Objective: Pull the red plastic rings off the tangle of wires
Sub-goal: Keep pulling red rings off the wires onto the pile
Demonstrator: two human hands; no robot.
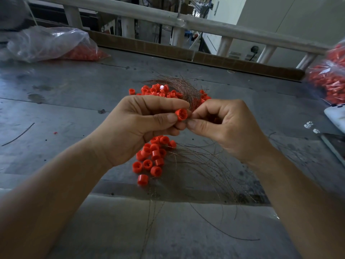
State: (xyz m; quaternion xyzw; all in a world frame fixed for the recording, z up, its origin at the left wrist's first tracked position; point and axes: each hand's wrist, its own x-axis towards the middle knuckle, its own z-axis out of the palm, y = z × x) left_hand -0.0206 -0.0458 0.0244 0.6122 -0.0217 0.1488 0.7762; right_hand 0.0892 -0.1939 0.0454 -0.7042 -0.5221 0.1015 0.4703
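Above the middle of the grey table, your left hand pinches one red ring between thumb and forefinger. Your right hand closes thumb and forefinger just beside it, seemingly on a strand too fine to make out. The tangle of wires fans out below your hands toward the near right, with a cluster of rings at its left end; whether those are threaded I cannot tell. A loose heap of rings lies farther off. The likely trouble is that the thin strand slips through your right fingertips. A sharp tug could also snap it, or drag the whole tangle up and scatter the near cluster. A freed ring might pop out of your pinch and roll in among the others.
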